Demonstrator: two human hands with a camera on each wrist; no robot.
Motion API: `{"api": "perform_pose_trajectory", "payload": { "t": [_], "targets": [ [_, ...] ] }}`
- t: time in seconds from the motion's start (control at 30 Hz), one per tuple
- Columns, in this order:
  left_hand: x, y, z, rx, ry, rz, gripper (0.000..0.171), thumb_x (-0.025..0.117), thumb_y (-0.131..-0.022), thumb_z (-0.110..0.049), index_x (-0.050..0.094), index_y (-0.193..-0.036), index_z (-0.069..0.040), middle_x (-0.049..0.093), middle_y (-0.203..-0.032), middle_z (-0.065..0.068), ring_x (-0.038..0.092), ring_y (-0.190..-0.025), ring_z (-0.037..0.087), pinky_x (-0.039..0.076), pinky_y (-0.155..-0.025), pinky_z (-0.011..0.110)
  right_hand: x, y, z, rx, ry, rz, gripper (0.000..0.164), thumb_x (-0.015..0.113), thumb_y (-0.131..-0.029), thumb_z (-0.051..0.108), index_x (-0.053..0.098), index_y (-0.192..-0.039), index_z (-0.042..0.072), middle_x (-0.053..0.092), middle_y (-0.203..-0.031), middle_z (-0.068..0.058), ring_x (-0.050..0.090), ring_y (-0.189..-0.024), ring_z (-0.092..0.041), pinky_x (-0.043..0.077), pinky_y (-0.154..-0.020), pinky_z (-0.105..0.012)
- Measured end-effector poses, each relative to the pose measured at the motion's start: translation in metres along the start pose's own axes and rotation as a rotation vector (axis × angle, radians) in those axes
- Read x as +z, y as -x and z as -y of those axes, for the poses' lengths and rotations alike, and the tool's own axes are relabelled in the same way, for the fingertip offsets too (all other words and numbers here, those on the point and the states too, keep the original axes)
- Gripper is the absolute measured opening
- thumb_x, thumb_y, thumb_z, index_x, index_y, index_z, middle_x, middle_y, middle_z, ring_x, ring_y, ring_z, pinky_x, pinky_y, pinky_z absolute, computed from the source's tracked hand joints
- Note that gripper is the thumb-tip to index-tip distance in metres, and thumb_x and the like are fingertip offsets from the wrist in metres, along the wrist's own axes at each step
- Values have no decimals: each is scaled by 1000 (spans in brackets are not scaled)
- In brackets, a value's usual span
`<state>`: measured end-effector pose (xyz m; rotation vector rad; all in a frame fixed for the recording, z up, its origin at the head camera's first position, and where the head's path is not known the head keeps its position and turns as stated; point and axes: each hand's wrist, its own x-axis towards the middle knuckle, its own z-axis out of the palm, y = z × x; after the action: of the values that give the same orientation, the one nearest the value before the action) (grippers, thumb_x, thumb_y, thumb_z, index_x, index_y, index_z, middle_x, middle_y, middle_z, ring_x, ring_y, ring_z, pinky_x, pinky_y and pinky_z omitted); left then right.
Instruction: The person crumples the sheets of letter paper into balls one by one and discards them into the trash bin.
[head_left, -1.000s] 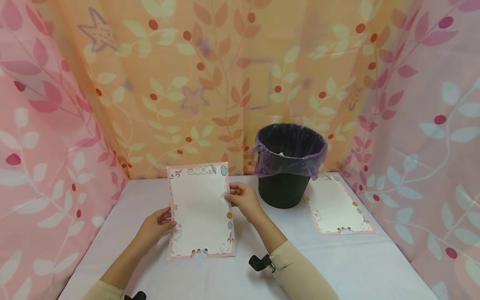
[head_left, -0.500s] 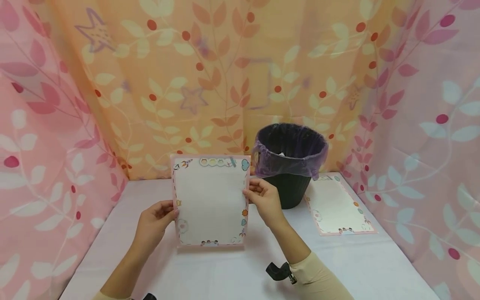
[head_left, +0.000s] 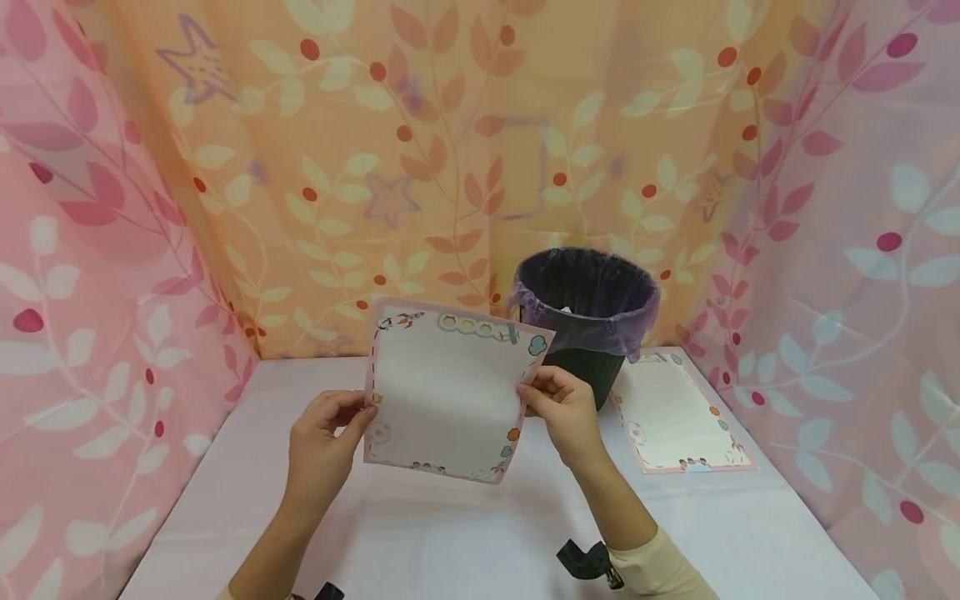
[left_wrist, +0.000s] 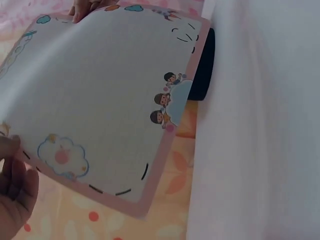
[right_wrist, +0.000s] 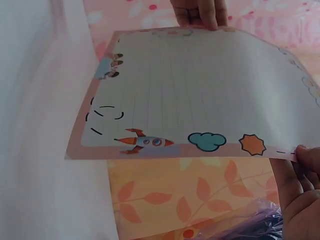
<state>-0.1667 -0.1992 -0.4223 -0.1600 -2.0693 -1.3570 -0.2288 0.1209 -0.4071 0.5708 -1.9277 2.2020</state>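
Note:
A sheet of paper (head_left: pixel 450 392) with a pink border and cartoon drawings is held up over the table, slanting down to the right in the head view. My left hand (head_left: pixel 326 442) pinches its left edge between thumb and fingers. At the right edge, my right hand (head_left: pixel 566 417) pinches it the same way. The left wrist view shows the paper (left_wrist: pixel 100 90) slightly bowed, with cartoon children along its lower border. In the right wrist view, a rocket, a cloud and an orange star shape line the near edge of the paper (right_wrist: pixel 185 90).
A black bin (head_left: pixel 585 367) with a purple bag liner (head_left: pixel 600 333) stands behind my right hand. Right of it, a second bordered sheet (head_left: pixel 686 417) lies flat on the white tablecloth (head_left: pixel 420 542). Patterned curtains (head_left: pixel 337 167) enclose the table's back and sides.
Both hands have lifted the paper up and carried it to the right. It has gone from nearly straight to tilted, its right side lower, and now overlaps the bin in the head view.

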Motion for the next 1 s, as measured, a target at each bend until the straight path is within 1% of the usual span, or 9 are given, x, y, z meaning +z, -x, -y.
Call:
{"api": "perform_pose_trajectory", "payload": {
  "t": [0.13,0.23,0.43,0.5,0.57,0.67,0.8,0.9,1.0],
  "targets": [
    [7,1,-4,-83,-91,-32,20,80,-89,-8,78,-109,-13,65,-100,-3,61,-86,13,51,-73,12,0,1,-1,-2,-3,-23,17,73,-92,-2,66,-105,-11,71,-88,-5,69,-76,-14,63,-71,-30],
    [10,1,-10,-182,-90,6,21,78,-92,-16,75,-113,-13,65,-105,0,63,-90,15,52,-74,11,0,2,-2,2,10,-39,14,72,-92,-4,67,-104,-11,73,-89,-3,69,-76,-13,63,-70,-28],
    [11,1,-23,-406,167,259,56,80,-90,-37,59,-137,-17,57,-134,4,64,-119,21,55,-92,20,3,4,-2,18,40,-28,16,74,-92,0,71,-105,-7,72,-89,-10,68,-74,-14,63,-70,-27],
    [12,1,-26,-440,259,320,63,81,-89,-36,53,-142,-18,55,-138,3,62,-124,22,54,-96,24,5,6,-2,21,52,-8,17,75,-92,2,71,-106,-7,72,-91,-15,69,-75,-15,63,-70,-29],
    [15,3,-28,-452,340,333,64,82,-89,-30,51,-143,-17,54,-137,5,61,-125,22,54,-99,26,7,8,-2,23,66,6,18,75,-92,3,71,-106,-7,72,-93,-19,71,-76,-15,63,-71,-30],
    [20,4,-30,-445,416,278,58,80,-91,-21,52,-140,-12,57,-134,8,63,-123,20,54,-100,26,11,11,-3,26,79,14,18,76,-92,5,72,-106,-5,72,-95,-23,71,-77,-16,64,-72,-31],
    [27,4,-32,-442,511,143,48,76,-93,-11,56,-136,-4,65,-128,12,69,-113,18,57,-96,29,15,13,-6,23,105,24,17,77,-91,6,73,-106,-2,71,-95,-24,71,-78,-18,64,-75,-34],
    [29,3,-34,-447,590,60,43,73,-94,-6,57,-133,1,70,-122,13,72,-107,19,59,-93,33,16,14,-8,35,181,35,17,78,-90,9,75,-106,3,73,-96,-18,72,-81,-20,63,-78,-32],
    [30,3,-37,-442,669,13,38,70,-95,-2,57,-131,3,72,-120,11,72,-109,20,59,-93,34,15,13,-9,78,266,55,25,81,-89,16,75,-112,9,75,-103,-10,73,-90,-20,62,-81,-28]
  ]
}}
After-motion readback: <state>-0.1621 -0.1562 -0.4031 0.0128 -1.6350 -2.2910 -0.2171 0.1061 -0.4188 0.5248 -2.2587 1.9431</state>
